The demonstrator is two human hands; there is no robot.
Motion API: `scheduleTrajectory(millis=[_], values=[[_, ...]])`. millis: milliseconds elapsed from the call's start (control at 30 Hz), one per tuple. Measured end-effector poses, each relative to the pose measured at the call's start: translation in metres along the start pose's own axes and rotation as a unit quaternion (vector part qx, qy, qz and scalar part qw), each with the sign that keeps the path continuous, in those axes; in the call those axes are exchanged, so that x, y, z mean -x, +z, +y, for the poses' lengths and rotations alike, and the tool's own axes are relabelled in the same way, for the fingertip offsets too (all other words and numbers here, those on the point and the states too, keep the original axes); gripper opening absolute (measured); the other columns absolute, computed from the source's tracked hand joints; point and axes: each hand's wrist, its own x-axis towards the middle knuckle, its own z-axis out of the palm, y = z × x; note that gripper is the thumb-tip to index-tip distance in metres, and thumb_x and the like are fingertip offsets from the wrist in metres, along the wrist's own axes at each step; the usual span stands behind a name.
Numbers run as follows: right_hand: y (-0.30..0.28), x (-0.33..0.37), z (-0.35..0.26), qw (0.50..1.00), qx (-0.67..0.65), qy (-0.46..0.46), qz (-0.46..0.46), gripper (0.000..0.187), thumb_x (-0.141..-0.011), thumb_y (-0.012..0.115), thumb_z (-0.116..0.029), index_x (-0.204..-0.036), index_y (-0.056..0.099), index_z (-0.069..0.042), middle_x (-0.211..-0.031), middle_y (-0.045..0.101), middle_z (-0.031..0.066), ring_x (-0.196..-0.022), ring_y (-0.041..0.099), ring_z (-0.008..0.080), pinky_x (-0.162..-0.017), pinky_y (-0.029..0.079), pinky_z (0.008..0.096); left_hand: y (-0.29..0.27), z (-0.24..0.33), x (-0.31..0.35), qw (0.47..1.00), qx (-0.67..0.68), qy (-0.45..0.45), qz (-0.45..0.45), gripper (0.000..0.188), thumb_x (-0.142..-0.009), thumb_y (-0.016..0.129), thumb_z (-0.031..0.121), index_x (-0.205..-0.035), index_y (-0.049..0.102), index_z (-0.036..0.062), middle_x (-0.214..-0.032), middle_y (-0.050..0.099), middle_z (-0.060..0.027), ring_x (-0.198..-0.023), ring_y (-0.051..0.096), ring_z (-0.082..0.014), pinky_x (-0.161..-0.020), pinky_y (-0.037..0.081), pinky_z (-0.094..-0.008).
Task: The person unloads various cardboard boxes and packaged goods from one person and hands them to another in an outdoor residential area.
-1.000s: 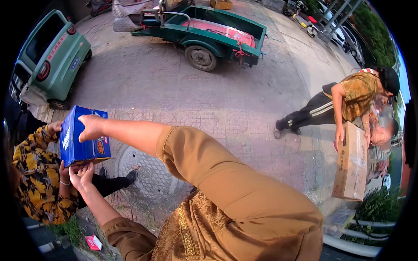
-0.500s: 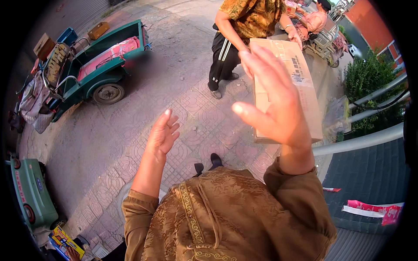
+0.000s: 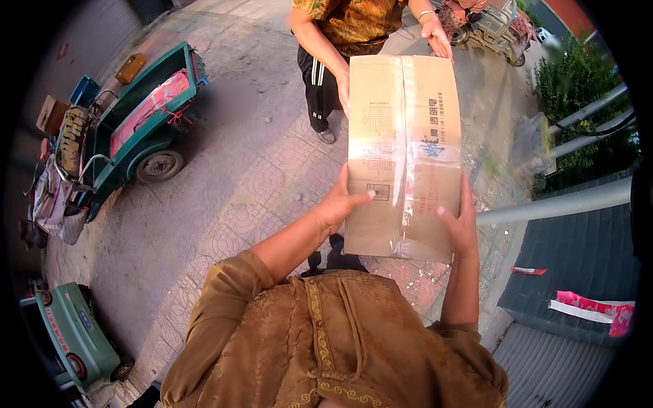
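A brown cardboard box (image 3: 381, 156), sealed with clear tape down its middle, is held up in front of me. My left hand (image 3: 338, 204) grips its near left side, thumb lying over the top face. On the near right side is my right hand (image 3: 461, 221), thumb on top and fingers along the edge. The undersides of both grips are hidden by the box. Across from me, another person (image 3: 354, 27) in a patterned shirt and black striped trousers has one hand at the far left side of the box and the other beside its far right corner.
At the left stands a green cargo tricycle (image 3: 146, 119) with a pink cloth in its bed. A small green vehicle (image 3: 78, 333) is at lower left. Grey metal rails (image 3: 558, 202) and a bush (image 3: 578, 102) lie to the right, above a dark ridged surface (image 3: 564, 265).
My raised, empty hands have come down to the sides of the box and taken hold of it. The box has moved nearer and more to the middle of my view.
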Motion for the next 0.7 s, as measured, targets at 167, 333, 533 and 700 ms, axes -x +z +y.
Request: scheduleTrajectory(millis=[167, 333, 533, 700], values=[[0.026, 0.057, -0.017, 0.996, -0.05, 0.008, 0.079, 0.086, -0.071, 0.064, -0.018, -0.138, 0.016, 0.006, -0.134, 0.036, 0.0187, -0.123, 0.037, 0.0249, -0.102, 0.028, 0.0348, 0.001, 0.0, 0.054, 0.999, 0.008, 0.025, 0.031, 0.085, -0.077, 0.061, 0.002, -0.141, 0.007, 0.0101, -0.132, 0.037, -0.0159, -0.119, 0.04, -0.0243, -0.097, 0.035, -0.0358], [0.071, 0.092, -0.044, 0.994, -0.087, -0.05, 0.04, 0.082, -0.071, 0.062, -0.016, -0.137, 0.018, 0.006, -0.133, 0.037, 0.0179, -0.122, 0.038, 0.0244, -0.101, 0.03, 0.0347, -0.023, 0.004, 0.123, 0.994, 0.002, 0.084, 0.068, 0.086, -0.076, 0.061, 0.0, -0.142, 0.007, 0.0072, -0.136, 0.032, -0.0142, -0.125, 0.034, -0.0242, -0.103, 0.03, -0.0355], [0.174, 0.075, -0.118, 0.971, -0.132, -0.11, -0.164, 0.074, -0.074, 0.057, -0.009, -0.136, 0.02, 0.007, -0.132, 0.038, 0.0162, -0.12, 0.04, 0.0226, -0.1, 0.031, 0.0335, -0.094, 0.03, 0.242, 0.946, 0.05, 0.224, 0.23, 0.077, -0.075, 0.065, 0.008, -0.137, 0.021, 0.0031, -0.131, 0.04, -0.0131, -0.121, 0.039, -0.0238, -0.102, 0.031, -0.0356], [0.304, 0.063, -0.179, 0.868, -0.189, -0.176, -0.424, 0.07, -0.075, 0.055, -0.005, -0.136, 0.023, 0.007, -0.131, 0.041, 0.0145, -0.119, 0.041, 0.0201, -0.1, 0.031, 0.0317, -0.135, 0.027, 0.387, 0.867, 0.079, 0.302, 0.388, 0.058, -0.077, 0.064, 0.014, -0.128, 0.039, 0.0035, -0.121, 0.052, -0.011, -0.111, 0.049, -0.0203, -0.096, 0.037, -0.0341]])
